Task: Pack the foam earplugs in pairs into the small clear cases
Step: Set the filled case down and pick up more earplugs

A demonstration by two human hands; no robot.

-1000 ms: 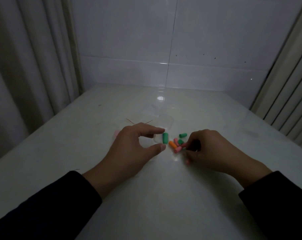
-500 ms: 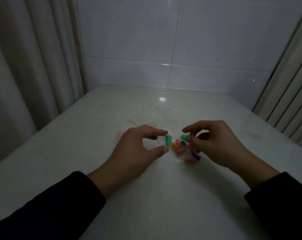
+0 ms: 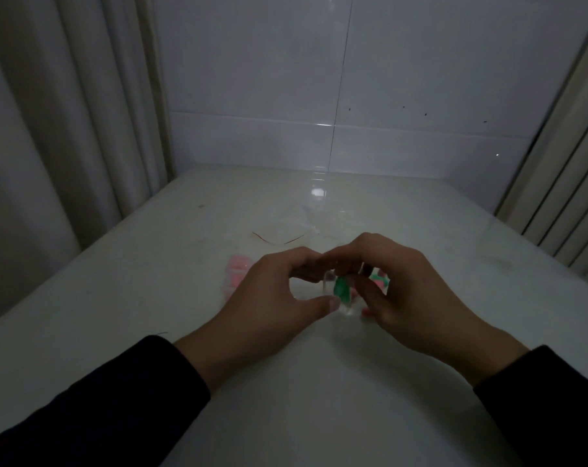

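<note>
My left hand [image 3: 269, 298] pinches a small clear case [image 3: 331, 299] between thumb and forefinger, just above the white table [image 3: 151, 298]. Green earplugs [image 3: 340, 287] show inside the case. My right hand [image 3: 404, 291] has its fingertips at the case's top, right against the left forefinger; I cannot tell whether it still grips an earplug. Behind the right fingers lie loose earplugs, a green one [image 3: 377, 277] and a pink one [image 3: 366, 311], mostly hidden. A closed clear case with pink earplugs [image 3: 236, 274] rests to the left of my left hand.
A clear plastic bag with a red seal line [image 3: 279, 235] lies beyond the hands. A tiled wall stands at the back, a curtain [image 3: 50, 129] on the left, and ribbed panels [image 3: 562, 183] on the right.
My right hand lifted a green earplug from the loose pile and moved left to the clear case in my left hand. The two hands' fingertips now meet over the case.
</note>
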